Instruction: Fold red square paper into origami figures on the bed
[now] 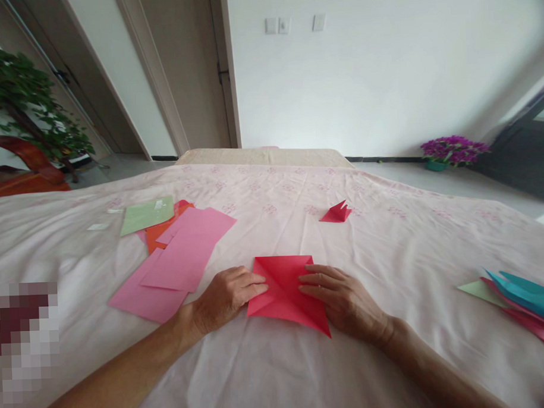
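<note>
A square sheet of red paper (281,290) with diagonal creases lies in front of me, its near right corner sticking out toward me. My left hand (233,291) is closed on the paper's left edge, fingertips on top and thumb hidden. On the right edge, my right hand (342,297) holds the sheet with its fingers over the top; that thumb is out of sight too. Beyond the sheet, slightly to the right, sits a small folded red paper piece (337,212) with upright points.
Pink paper sheets (180,255), an orange sheet (159,232) and a light green packet (147,215) overlap at the left. Several folded coloured papers (525,299) lie at the far right. A wrinkled pale pink cloth (389,247) covers the surface.
</note>
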### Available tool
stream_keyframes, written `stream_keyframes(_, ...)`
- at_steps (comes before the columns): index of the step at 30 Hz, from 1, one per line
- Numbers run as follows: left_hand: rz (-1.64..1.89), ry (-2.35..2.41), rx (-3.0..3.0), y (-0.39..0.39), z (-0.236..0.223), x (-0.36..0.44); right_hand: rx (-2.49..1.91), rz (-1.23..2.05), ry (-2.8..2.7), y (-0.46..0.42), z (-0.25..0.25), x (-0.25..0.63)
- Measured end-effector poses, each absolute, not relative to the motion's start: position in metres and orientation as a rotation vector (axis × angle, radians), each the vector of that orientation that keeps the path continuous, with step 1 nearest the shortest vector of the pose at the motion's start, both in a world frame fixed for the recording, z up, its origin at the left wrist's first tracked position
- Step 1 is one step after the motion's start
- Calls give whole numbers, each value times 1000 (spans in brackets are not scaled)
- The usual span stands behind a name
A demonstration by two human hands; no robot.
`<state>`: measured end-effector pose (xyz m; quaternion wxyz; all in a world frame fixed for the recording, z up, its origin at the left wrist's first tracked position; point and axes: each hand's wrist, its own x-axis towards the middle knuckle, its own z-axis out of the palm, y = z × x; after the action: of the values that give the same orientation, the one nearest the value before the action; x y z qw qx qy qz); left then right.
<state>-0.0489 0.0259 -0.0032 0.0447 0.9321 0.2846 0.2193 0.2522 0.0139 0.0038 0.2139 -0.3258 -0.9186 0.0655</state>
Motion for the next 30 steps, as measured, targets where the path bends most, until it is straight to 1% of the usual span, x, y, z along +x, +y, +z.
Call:
stream_keyframes(5,747,891,2704,28,-8,-52,-919,333,-2500,14,4,259)
stream_keyframes(7,780,945,2596,30,-11,-52,-1009,411,-2423,14,5,257)
stream_keyframes(11,766,1210,2341,33,-14,-48,-1250,485,-2290,13,6,249)
stream_keyframes(14,733,1315,2205,32,-11,-42,-1397,441,-2249,12,4,243)
stream_keyframes(18,724,1393,2130,30,-10,-35,-1537,287,-2233,11,1,239)
stream_keyframes(22,680,1495,2140,30,-9,-32,-1600,182,-2231,8,1,235)
stream_keyframes(26,691,1498,2179,30,-9,-30,-1633,99,-2227,6,-2,232)
stream_keyframes(30,691,1499,2241,30,-10,-28,-1671,78,-2223,7,-6,231)
